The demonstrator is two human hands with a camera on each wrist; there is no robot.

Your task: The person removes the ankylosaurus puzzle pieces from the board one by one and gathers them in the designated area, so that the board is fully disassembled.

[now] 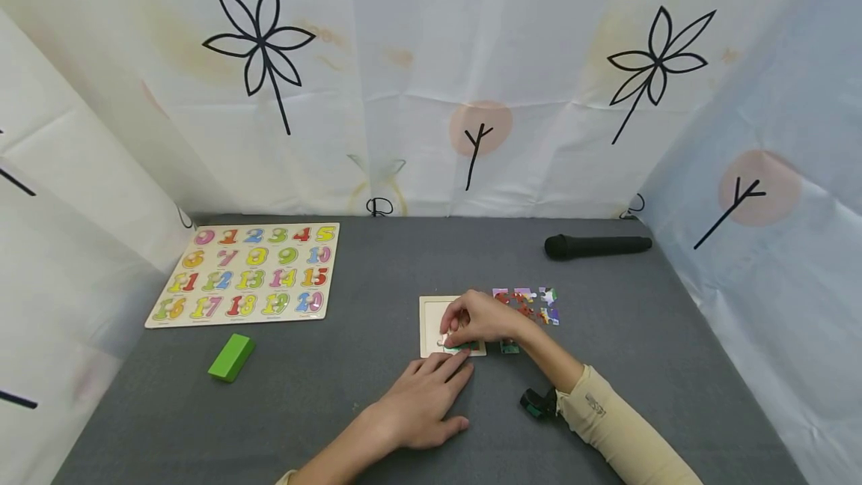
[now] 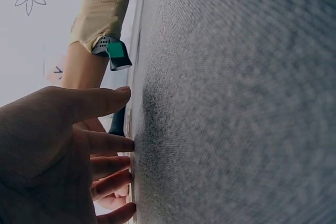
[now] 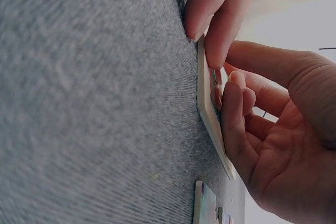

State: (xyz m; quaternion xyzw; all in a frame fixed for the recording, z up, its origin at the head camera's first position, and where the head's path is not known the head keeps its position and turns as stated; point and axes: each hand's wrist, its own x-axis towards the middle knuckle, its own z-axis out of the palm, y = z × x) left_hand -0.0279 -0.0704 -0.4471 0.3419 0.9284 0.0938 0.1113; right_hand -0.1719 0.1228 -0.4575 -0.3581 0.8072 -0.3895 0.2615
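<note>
A small square wooden puzzle tray (image 1: 429,305) lies on the grey table, with some colourful jigsaw pieces along its near side. Over the tray, my right hand (image 1: 481,318) curls its fingers and thumb together and pinches a small puzzle piece (image 1: 442,341), mostly hidden by the fingertips. My left hand (image 1: 426,399) lies palm down with fingers spread; its fingertips (image 3: 216,51) rest at the tray's near edge. In the right wrist view, pieces (image 3: 215,90) show inside the tray beneath the right fingers. Loose puzzle pieces (image 1: 548,316) lie just right of the tray.
A wooden number board (image 1: 266,248) lies at the back left, with a green block (image 1: 232,357) in front of it. At the back right is a black microphone (image 1: 595,246). A black wrist camera (image 1: 536,403) sits at the right sleeve. White printed curtains (image 1: 417,58) enclose the table.
</note>
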